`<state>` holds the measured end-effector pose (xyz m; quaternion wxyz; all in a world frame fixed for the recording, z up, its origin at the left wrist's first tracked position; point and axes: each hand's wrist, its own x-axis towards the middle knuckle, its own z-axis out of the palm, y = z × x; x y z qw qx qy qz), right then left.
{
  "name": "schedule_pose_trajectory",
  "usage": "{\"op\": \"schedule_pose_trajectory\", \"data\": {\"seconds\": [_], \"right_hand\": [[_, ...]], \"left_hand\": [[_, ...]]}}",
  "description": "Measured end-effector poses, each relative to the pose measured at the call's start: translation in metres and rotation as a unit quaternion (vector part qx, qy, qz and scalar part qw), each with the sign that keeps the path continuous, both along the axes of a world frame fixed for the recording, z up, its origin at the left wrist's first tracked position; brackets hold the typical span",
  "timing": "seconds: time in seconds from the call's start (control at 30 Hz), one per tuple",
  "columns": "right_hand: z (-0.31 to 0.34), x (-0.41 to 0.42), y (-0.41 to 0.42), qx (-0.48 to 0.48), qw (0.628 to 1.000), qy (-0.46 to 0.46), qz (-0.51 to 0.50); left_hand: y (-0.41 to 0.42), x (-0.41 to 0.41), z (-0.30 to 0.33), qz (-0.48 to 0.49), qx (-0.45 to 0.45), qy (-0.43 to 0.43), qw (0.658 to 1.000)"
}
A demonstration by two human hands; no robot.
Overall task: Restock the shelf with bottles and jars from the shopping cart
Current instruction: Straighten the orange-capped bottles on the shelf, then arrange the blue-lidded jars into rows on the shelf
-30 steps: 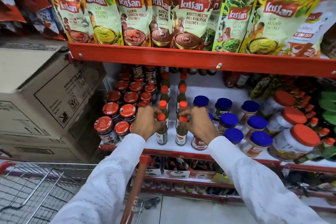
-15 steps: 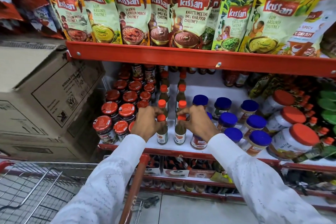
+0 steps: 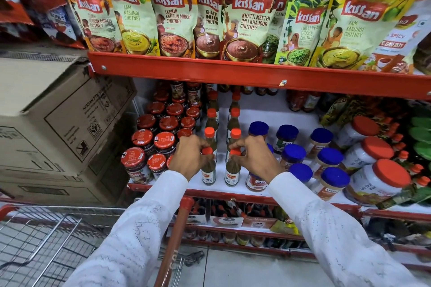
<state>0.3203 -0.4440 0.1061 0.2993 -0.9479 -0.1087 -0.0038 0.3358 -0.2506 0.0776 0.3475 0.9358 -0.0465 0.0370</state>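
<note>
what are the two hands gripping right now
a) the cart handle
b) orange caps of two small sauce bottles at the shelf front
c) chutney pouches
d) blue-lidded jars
b: the left hand and right hand each pinch the orange cap of a front-row bottle.

I see two bare hands, the left hand [image 3: 190, 158] and the right hand [image 3: 255, 158], with no rings, watch or gloves showing. Each arm wears a long white sleeve reaching the wrist: the left sleeve [image 3: 130, 242] and the right sleeve [image 3: 331, 235]. The cloth is thin and textured, dotted with small woven or embroidered zigzag and diamond patterns. The cuffs look plain and straight.
</note>
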Motion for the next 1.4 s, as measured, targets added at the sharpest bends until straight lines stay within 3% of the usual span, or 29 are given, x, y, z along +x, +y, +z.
{"op": "schedule_pose_trajectory", "data": {"seconds": [1.07,1.4], "right_hand": [[-0.002,-0.005,-0.004,0.006,1.000,0.022,-0.004],[-0.006,-0.022,-0.063,-0.027,0.997,0.046,-0.056]], "left_hand": [[-0.003,-0.012,0.016,0.007,0.031,0.040,0.999],[-0.065,-0.021,0.036,-0.037,0.054,-0.149,0.987]]}}
